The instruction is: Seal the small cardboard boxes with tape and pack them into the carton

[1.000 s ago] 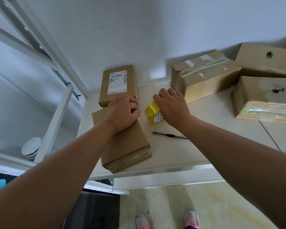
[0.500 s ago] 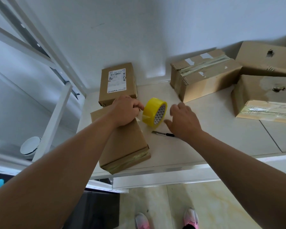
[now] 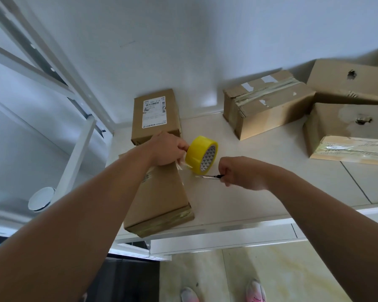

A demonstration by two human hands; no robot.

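Observation:
A small brown cardboard box (image 3: 162,199) lies on the white table (image 3: 260,171), its near end taped. My left hand (image 3: 166,149) rests on the box's far end and grips the yellow tape roll (image 3: 201,154), which stands on edge beside the box; a clear strip of tape runs from the roll to the box. My right hand (image 3: 242,173) grips a thin utility knife (image 3: 210,176), its blade pointing left at the tape under the roll. A second small box (image 3: 155,116) with a white label lies just behind my left hand.
Three larger taped cardboard boxes sit at the back right: one (image 3: 268,103) against the wall, one (image 3: 347,131) to its right and one (image 3: 349,83) lying on top. A white metal shelf frame (image 3: 74,149) stands left of the table. My shoes (image 3: 255,290) show on the tiled floor below.
My right hand let go of the tape roll, dropped to the table and picked up the knife. My left hand took hold of the roll, which now stands on edge.

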